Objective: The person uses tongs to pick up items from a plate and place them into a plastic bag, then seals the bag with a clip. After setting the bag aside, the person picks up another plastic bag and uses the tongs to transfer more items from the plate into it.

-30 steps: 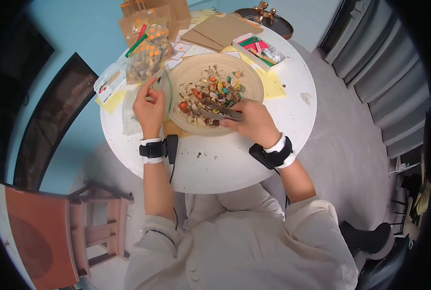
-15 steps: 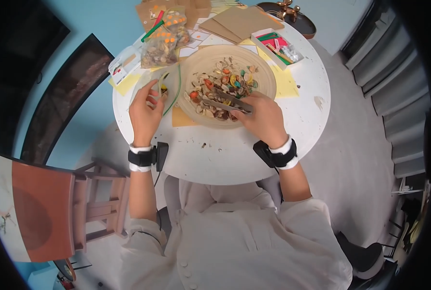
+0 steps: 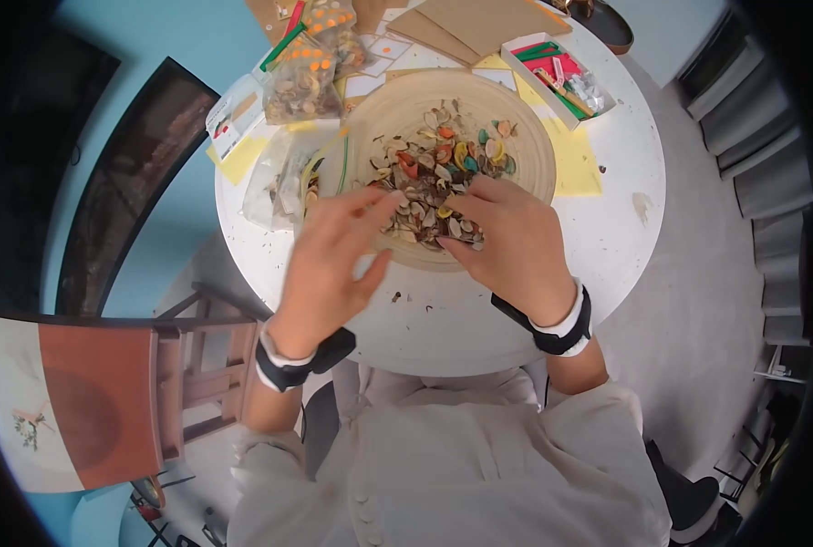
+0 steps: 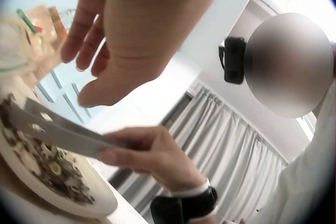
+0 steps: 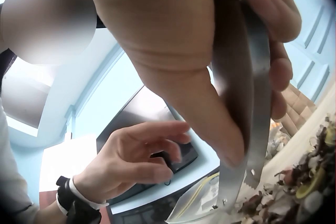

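Dried petals and slices, potpourri (image 3: 424, 173), lie in a wide round bowl (image 3: 536, 137) on the white table. My right hand (image 3: 520, 242) grips metal tongs (image 4: 63, 129) over the near right part of the bowl. In the right wrist view, thumb and fingers press the tongs' arms from both sides, and their tips reach down to the potpourri. My left hand (image 3: 329, 255) hovers at the bowl's near left edge, fingers loosely bent and holding nothing. Left of the bowl lies a clear zip bag (image 3: 274, 187) with some pieces inside, partly hidden behind the left hand.
Filled plastic bags (image 3: 301, 87) with orange dots stand behind the zip bag. A white box (image 3: 561, 77) with coloured items sits at the back right, beside cardboard sheets (image 3: 470, 27). Yellow paper (image 3: 575, 164) lies right of the bowl. Crumbs dot the table.
My left hand has moved from the zip bag rightward and toward my body, to the bowl's edge. My right hand keeps holding the tongs over the bowl. The head view has shifted slightly.
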Demonstrator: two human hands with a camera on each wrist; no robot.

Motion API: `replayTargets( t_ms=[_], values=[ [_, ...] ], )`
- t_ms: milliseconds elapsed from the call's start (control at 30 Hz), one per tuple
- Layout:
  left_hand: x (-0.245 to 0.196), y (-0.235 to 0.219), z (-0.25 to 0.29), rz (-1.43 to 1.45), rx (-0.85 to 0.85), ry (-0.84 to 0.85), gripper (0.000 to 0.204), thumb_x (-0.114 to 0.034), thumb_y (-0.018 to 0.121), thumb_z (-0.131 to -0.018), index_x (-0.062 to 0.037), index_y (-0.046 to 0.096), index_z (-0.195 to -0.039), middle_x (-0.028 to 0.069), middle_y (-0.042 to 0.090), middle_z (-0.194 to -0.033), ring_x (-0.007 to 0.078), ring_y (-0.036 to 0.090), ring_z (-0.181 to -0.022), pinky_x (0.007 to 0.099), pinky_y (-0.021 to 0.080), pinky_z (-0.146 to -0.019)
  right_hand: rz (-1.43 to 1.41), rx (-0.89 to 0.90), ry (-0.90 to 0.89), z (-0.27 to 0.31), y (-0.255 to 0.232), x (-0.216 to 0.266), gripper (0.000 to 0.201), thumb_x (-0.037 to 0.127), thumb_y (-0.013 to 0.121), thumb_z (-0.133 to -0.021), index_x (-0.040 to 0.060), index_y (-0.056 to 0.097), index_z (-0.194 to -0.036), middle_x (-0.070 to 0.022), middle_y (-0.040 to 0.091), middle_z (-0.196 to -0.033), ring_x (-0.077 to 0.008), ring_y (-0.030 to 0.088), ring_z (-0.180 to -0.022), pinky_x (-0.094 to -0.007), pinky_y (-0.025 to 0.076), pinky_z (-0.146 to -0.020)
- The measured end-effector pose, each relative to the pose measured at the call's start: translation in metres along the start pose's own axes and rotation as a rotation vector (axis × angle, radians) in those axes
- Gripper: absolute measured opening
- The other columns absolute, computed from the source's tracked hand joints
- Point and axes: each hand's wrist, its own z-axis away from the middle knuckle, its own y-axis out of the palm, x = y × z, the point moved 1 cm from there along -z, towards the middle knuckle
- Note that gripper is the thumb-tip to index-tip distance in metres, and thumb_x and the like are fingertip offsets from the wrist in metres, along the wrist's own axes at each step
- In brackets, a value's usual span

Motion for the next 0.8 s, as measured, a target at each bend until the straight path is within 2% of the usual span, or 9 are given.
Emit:
replayTargets(
  t_ms=[167, 267, 367, 500, 567, 633, 700, 767, 800],
  values=[
    [-0.003, 0.024, -0.024, -0.15, 0.167, 0.152, 0.052, -0.001, 0.075, -0.071, -0.0047, 0.06, -0.121, 0.0089, 0.06, -0.109, 0.029, 0.057, -0.1, 0.0372, 0.052, -0.078, 0.023, 0.002, -0.139, -0.014, -0.013, 0.003, 0.031, 0.017, 0.081, -0.065, 0.0094, 0.071, -0.093, -0.0037, 0.06, -0.083, -0.0258, 0.062, -0.082, -0.0368, 0.05, -0.065],
    [-0.004, 0.019, -0.029, -0.186, 0.112, 0.123, 0.044, -0.004, 0.075, -0.071, -0.004, 0.062, -0.112, 0.0099, 0.061, -0.107, 0.0301, 0.057, -0.099, 0.0361, 0.051, -0.076, 0.026, -0.018, -0.211, -0.025, -0.019, 0.005, 0.034, 0.018, 0.081, -0.066, 0.0095, 0.07, -0.098, -0.0037, 0.062, -0.089, -0.0245, 0.062, -0.085, -0.0354, 0.051, -0.067],
    [0.013, 0.007, -0.021, -0.132, -0.11, -0.002, 0.036, -0.004, 0.077, -0.072, -0.0034, 0.063, -0.105, 0.0112, 0.063, -0.1, 0.0279, 0.06, -0.091, 0.033, 0.051, -0.073, -0.198, -0.114, -0.21, -0.046, -0.036, 0.005, 0.038, 0.019, 0.08, -0.069, 0.0087, 0.068, -0.104, -0.0051, 0.065, -0.098, -0.0245, 0.063, -0.092, -0.035, 0.051, -0.071],
    [0.042, -0.016, 0.009, 0.096, -0.505, -0.296, 0.024, 0.0, 0.074, -0.082, 0.0004, 0.063, -0.104, 0.0071, 0.063, -0.092, 0.0143, 0.059, -0.081, 0.0283, 0.048, -0.076, -0.276, -0.231, -0.378, -0.093, -0.017, -0.018, 0.043, 0.019, 0.078, -0.072, 0.0073, 0.066, -0.111, -0.0086, 0.066, -0.111, -0.0269, 0.062, -0.101, -0.0379, 0.051, -0.078],
    [0.042, -0.026, 0.014, 0.212, -0.674, -0.285, 0.021, 0.001, 0.071, -0.086, 0.0032, 0.061, -0.104, 0.0059, 0.063, -0.094, 0.0124, 0.058, -0.086, 0.0275, 0.047, -0.08, -0.18, -0.13, -0.575, -0.117, 0.016, -0.026, 0.043, 0.019, 0.077, -0.072, 0.0067, 0.066, -0.112, -0.0106, 0.064, -0.112, -0.0288, 0.062, -0.103, -0.0414, 0.051, -0.084],
    [0.041, -0.034, 0.024, 0.306, -0.67, -0.286, 0.028, 0.0, 0.067, -0.09, 0.0039, 0.056, -0.116, 0.0057, 0.062, -0.102, 0.0105, 0.056, -0.091, 0.0252, 0.044, -0.084, -0.022, 0.176, -0.633, -0.141, 0.061, -0.011, 0.04, 0.017, 0.075, -0.073, 0.0067, 0.066, -0.11, -0.0109, 0.062, -0.111, -0.029, 0.061, -0.102, -0.0415, 0.051, -0.088],
    [0.034, -0.033, 0.029, 0.333, -0.654, -0.31, 0.035, -0.001, 0.068, -0.089, 0.0046, 0.054, -0.121, 0.0063, 0.062, -0.102, 0.0113, 0.057, -0.091, 0.0254, 0.045, -0.084, 0.152, 0.298, -0.699, -0.154, 0.1, 0.013, 0.041, 0.015, 0.075, -0.071, 0.0097, 0.066, -0.111, -0.01, 0.061, -0.11, -0.0293, 0.061, -0.103, -0.0406, 0.051, -0.088],
    [0.031, -0.029, 0.035, 0.374, -0.613, -0.318, 0.04, -0.002, 0.068, -0.089, 0.0054, 0.053, -0.125, 0.0072, 0.064, -0.102, 0.0128, 0.059, -0.092, 0.0264, 0.047, -0.083, 0.08, 0.312, -0.688, -0.164, 0.133, 0.022, 0.028, 0.014, 0.068, -0.075, 0.0044, 0.071, -0.101, -0.0139, 0.067, -0.103, -0.0338, 0.063, -0.103, -0.0438, 0.052, -0.086],
    [0.028, -0.027, 0.038, 0.387, -0.595, -0.331, 0.041, -0.001, 0.068, -0.089, 0.0056, 0.052, -0.126, 0.0086, 0.065, -0.101, 0.0147, 0.062, -0.091, 0.0275, 0.049, -0.083, 0.084, 0.433, -0.597, -0.176, 0.138, 0.032, 0.025, 0.014, 0.067, -0.076, 0.0041, 0.072, -0.098, -0.0156, 0.069, -0.1, -0.0345, 0.065, -0.099, -0.0446, 0.053, -0.084]
  ],
)
